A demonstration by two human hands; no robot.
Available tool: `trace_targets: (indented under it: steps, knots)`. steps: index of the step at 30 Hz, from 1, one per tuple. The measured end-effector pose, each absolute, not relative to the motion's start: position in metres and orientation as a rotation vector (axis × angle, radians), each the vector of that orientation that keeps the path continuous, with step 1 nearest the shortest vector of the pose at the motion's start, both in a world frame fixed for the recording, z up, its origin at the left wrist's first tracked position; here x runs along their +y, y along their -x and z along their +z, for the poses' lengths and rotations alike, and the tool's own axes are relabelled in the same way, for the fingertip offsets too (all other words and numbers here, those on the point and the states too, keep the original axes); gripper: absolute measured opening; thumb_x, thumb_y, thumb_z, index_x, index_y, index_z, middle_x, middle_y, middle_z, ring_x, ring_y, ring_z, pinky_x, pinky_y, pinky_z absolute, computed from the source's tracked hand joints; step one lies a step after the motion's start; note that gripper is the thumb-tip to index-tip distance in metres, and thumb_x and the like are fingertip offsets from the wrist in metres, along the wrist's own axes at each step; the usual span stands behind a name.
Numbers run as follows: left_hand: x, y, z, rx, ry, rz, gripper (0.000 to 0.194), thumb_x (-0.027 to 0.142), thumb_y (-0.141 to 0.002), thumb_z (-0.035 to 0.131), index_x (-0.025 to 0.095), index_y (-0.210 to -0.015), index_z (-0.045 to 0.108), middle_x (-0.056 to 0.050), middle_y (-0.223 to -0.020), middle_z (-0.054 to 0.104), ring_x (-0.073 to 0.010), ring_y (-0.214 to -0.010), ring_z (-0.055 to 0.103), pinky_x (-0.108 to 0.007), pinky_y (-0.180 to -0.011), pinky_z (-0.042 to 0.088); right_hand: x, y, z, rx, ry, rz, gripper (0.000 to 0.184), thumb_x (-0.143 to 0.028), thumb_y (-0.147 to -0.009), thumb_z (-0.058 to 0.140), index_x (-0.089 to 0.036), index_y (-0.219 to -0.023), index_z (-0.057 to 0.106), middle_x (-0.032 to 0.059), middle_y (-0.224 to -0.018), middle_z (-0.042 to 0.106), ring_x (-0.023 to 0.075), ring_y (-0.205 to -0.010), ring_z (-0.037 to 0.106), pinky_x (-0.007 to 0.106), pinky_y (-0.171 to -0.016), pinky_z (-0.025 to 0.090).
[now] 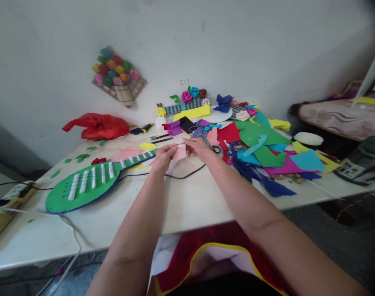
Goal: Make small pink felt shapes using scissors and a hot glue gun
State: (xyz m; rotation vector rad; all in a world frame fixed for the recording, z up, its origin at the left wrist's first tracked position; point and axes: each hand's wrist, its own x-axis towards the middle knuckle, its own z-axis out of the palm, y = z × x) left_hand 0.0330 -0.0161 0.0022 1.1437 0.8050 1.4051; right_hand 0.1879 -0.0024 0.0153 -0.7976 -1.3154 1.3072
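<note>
Between my two hands, above the middle of the table, is a small piece of pink paper (180,153). My left hand (165,158) pinches its left side. My right hand (197,148) is closed at its upper right edge, with some fingertips hidden behind the paper. Left of my hands lies a green guitar-shaped cutout (95,181) with white rolled strips across it, its neck pointing toward my left hand. Just beyond my right hand are a ball of blue-purple yarn (200,133) and a black phone (187,124).
Coloured paper sheets (261,135) heap up on the right, near a glass jar (364,160). A red plastic bag (104,126) lies at the back left. A black cable (184,177) crosses the table before my hands. A power strip (11,209) sits at the left edge.
</note>
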Motion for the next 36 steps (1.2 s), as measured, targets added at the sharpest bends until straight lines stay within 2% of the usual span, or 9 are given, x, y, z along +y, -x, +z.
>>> trace_targets:
  steps: [5,8,13,25,36]
  knots:
    - [-0.0155,-0.0325,0.0013,0.816,-1.16,1.402,0.031,0.029,-0.05,0.079,0.013,-0.075,0.07,-0.001,-0.059,0.063,-0.0078,-0.05,0.049,-0.021,-0.047,0.034,-0.0013,-0.1875,0.0147,-1.324,0.872,1.298,0.032,-0.039,-0.056,0.076,-0.013,-0.056,0.058,-0.0028,-0.044,0.051,0.0064,-0.038,0.045,0.019,-0.037,0.037]
    - [-0.0153,-0.0326,0.0016,0.82,-1.158,1.41,0.03,0.029,-0.051,0.079,0.012,-0.075,0.07,0.0,-0.056,0.061,-0.0069,-0.047,0.047,-0.02,-0.046,0.033,-0.0018,-0.1871,0.0159,-1.325,0.893,1.279,0.03,-0.037,-0.055,0.077,-0.013,-0.057,0.058,-0.003,-0.044,0.051,0.0062,-0.039,0.045,0.019,-0.036,0.036]
    - [-0.0153,-0.033,0.0016,0.795,-1.115,1.417,0.03,0.027,-0.05,0.079,0.013,-0.075,0.07,-0.001,-0.062,0.065,-0.0084,-0.052,0.052,-0.021,-0.05,0.037,-0.0041,-0.1874,0.0181,-1.361,0.872,1.237,0.029,-0.037,-0.055,0.076,-0.013,-0.059,0.06,-0.0023,-0.047,0.053,0.007,-0.04,0.046,0.019,-0.036,0.038]
    - [-0.0104,-0.0295,-0.0028,0.738,-1.031,1.422,0.026,0.02,-0.052,0.077,0.015,-0.077,0.07,-0.001,-0.064,0.066,-0.0088,-0.054,0.056,-0.02,-0.051,0.041,-0.0055,-0.1855,0.0197,-1.54,0.876,1.009,0.017,-0.032,-0.065,0.067,-0.015,-0.065,0.066,-0.0033,-0.045,0.052,0.0072,-0.039,0.046,0.019,-0.038,0.038]
    - [-0.0086,-0.0284,-0.0031,0.675,-0.984,1.436,0.026,0.018,-0.051,0.078,0.015,-0.076,0.07,-0.002,-0.07,0.068,-0.0099,-0.062,0.06,-0.022,-0.061,0.046,-0.0016,-0.1819,0.0155,-1.558,0.813,0.987,0.02,-0.035,-0.065,0.067,-0.015,-0.069,0.065,-0.004,-0.046,0.052,0.0067,-0.039,0.045,0.018,-0.037,0.036]
